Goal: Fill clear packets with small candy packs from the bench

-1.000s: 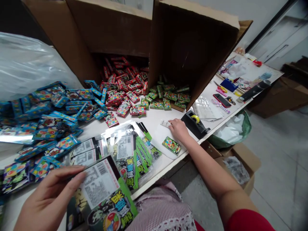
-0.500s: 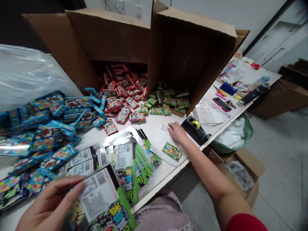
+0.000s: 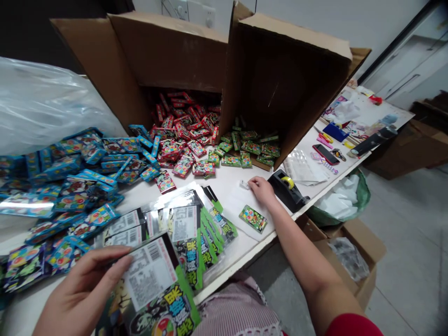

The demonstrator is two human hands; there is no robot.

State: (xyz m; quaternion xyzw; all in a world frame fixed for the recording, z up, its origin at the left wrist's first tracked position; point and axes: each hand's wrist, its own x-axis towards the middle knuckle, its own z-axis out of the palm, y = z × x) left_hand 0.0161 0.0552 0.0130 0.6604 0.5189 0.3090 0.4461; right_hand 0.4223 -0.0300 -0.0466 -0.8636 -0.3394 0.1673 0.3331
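Note:
My left hand (image 3: 86,291) pinches a flat printed bag (image 3: 154,284) between thumb and fingers. The bag is black and green, with a white barcode label. Beyond it, more such bags (image 3: 185,224) lie fanned out on the table. With curled fingers, my right hand (image 3: 262,190) grips the edge of a small white printed piece (image 3: 244,185) lying on a white sheet (image 3: 231,205). What that piece is cannot be made out. Just below the hand rests a small green packet (image 3: 252,218). A black tape dispenser (image 3: 289,191) stands close to the right wrist.
Blue packets (image 3: 84,172) are heaped at the left. Red packets (image 3: 185,130) and green packets (image 3: 248,144) spill from cardboard boxes (image 3: 290,74). Clear bags (image 3: 303,165), a phone (image 3: 325,154) and scissors (image 3: 327,137) lie to the right. A green sack (image 3: 364,189) stands beyond the table edge (image 3: 241,263).
The view has shifted slightly, moving the scene a little to the right. The left hand still holds the bag, and the right hand stays at the small white piece.

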